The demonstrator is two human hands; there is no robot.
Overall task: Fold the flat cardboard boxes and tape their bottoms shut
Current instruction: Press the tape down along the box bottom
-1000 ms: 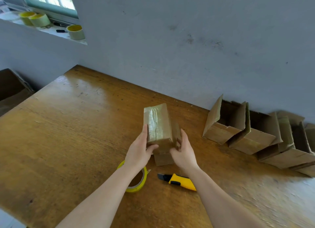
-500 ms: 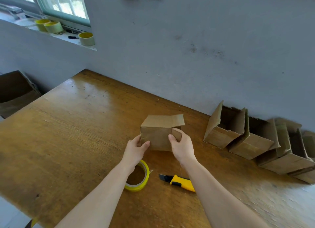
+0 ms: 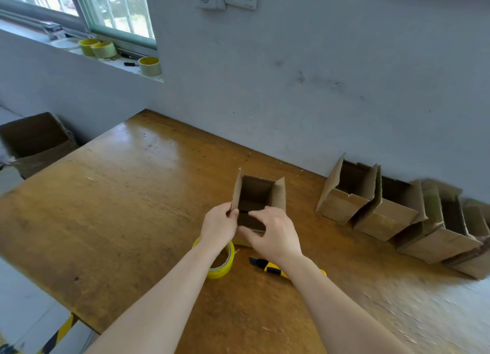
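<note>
- Cardboard box (image 3: 256, 194): mid-table, upright, mouth open upward, side flaps standing.
- My left hand (image 3: 218, 225): pinching the box's left flap at its near edge.
- My right hand (image 3: 274, 233): fingers curled over the box's near flap, gripping it.
- Yellow tape roll (image 3: 225, 266): flat on the table (image 3: 119, 208), just near of the box, under my left wrist.
- Yellow-black knife (image 3: 266, 266): right of the roll.
- Folded boxes (image 3: 371, 208): a row along the wall, far right.

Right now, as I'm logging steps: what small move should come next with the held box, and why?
Probably carry the box right to the row of open boxes by the wall: it stands opened, mouth up, left hand and right hand gripping its near side, while the tape roll and knife lie unused.
</note>
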